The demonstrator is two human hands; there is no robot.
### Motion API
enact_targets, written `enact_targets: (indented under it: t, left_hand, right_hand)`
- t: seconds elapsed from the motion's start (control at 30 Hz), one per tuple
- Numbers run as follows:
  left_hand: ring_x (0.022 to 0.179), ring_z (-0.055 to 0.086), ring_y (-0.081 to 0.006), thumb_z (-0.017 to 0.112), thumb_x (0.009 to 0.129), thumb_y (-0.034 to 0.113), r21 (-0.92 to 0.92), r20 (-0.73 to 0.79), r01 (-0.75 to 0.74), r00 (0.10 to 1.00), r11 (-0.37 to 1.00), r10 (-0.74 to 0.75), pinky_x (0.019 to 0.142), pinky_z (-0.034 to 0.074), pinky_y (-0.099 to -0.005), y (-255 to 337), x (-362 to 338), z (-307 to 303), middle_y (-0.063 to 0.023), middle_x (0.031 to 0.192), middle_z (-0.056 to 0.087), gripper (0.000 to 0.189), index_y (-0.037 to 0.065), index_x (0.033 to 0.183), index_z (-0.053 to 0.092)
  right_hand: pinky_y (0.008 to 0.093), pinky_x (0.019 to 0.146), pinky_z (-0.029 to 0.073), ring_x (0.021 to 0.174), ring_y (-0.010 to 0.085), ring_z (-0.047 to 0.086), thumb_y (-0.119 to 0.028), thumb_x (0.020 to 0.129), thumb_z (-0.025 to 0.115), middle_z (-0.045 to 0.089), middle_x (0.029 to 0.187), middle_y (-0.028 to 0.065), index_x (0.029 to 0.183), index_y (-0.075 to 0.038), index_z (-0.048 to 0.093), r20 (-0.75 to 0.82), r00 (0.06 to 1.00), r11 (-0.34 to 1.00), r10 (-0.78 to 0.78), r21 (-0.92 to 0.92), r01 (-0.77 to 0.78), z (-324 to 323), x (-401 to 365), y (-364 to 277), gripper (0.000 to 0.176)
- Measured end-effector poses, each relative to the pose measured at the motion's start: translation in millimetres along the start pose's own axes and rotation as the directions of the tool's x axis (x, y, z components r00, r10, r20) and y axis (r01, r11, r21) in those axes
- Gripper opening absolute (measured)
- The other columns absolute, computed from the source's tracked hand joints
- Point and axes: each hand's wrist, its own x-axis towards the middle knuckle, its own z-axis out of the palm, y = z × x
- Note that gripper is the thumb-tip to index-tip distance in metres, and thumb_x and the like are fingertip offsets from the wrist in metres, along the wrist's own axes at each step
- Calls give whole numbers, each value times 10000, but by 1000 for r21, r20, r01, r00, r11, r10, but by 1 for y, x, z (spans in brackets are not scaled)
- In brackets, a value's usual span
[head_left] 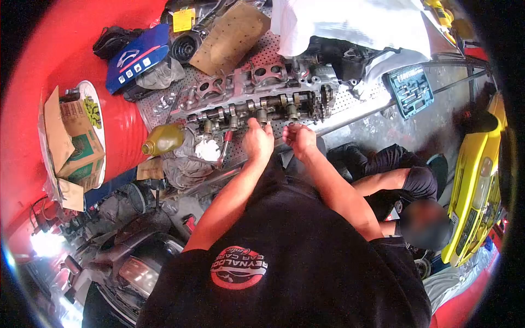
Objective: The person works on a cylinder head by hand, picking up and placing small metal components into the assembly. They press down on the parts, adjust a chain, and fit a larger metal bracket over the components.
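An engine cylinder head (219, 87) with exposed camshafts (246, 109) lies across the perforated metal bench. At its near edge, my left hand (258, 143) has its fingers closed close to a short metal cylinder (262, 116); whatever they hold is too small to make out. Just to the right, my right hand (299, 139) is curled, fingertips together beside the same edge, and its contents are hidden. A red-handled tool (226, 143) rests left of my left hand, near a crumpled white cloth (208, 150).
A yellowish jug (167, 139) and a blue box (136, 59) stand left. Brown cardboard (229, 38) lies behind the engine part. An open socket set case (410, 92) sits right. Another person (404, 186) is low down at right, near a yellow car bumper (476, 191).
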Motion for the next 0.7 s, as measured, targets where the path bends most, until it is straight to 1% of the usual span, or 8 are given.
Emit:
enact_targets:
  t: [0.07,0.17,0.23,0.33,0.47,0.57,0.63,0.7]
  left_hand:
    - [637,623,-405,576,839,282,9,-3,-15,1000,1000,15,577,487,-504,-1,1,2,-228,657,614,338,-6,946,436]
    - [629,624,-403,576,835,292,5,-40,-64,997,998,64,575,489,-504,-8,2,10,-221,645,613,338,0,946,447]
    - [625,624,-403,574,833,294,-26,-68,-97,993,995,95,573,488,-504,-9,-1,9,-217,639,612,333,1,943,460]
    - [678,623,-410,561,841,268,-106,5,15,1000,994,-14,610,488,-498,1,-3,-5,-240,706,621,310,-24,931,510]
    - [630,626,-397,576,834,299,-66,-70,-33,997,997,29,569,488,-502,-9,-1,14,-215,657,618,326,5,934,479]
    - [636,626,-397,582,829,309,-52,-66,-56,996,997,53,569,488,-503,-17,-3,22,-216,658,618,341,6,939,472]
    - [642,626,-400,580,830,306,-44,-48,-57,997,997,55,570,487,-504,-16,-2,23,-219,659,616,336,5,936,475]
    - [639,623,-405,566,841,288,-128,-77,-8,997,992,-2,573,487,-502,-5,-5,14,-224,671,617,302,-2,895,499]
  right_hand:
    - [336,605,516,646,196,585,-199,927,432,609,777,101,909,-20,530,91,986,977,142,148,-154,0,-6,-8,205]
    - [325,596,515,639,192,582,-206,952,396,611,791,107,920,-21,528,126,987,982,95,153,-114,-2,1,-1,230]
    - [323,593,516,639,188,582,-208,956,393,610,792,108,919,-16,527,81,994,989,70,123,-80,-3,2,-1,237]
    - [318,587,515,632,184,577,-216,957,396,603,774,100,904,-18,523,31,999,998,-21,61,19,-8,7,3,241]
    - [333,609,519,651,191,580,-232,955,402,589,752,79,886,-29,511,-72,995,993,-70,91,76,-10,10,9,241]
    - [348,641,520,676,198,581,-248,957,401,584,773,71,884,-37,500,60,988,967,144,203,-154,-7,-4,-7,244]
    - [357,677,516,705,196,582,-234,961,390,594,812,75,918,-32,515,79,986,969,145,189,-158,-6,-6,-7,241]
    - [356,706,512,735,193,588,-206,955,404,609,840,76,936,-34,542,126,985,976,115,169,-135,-13,4,-2,221]
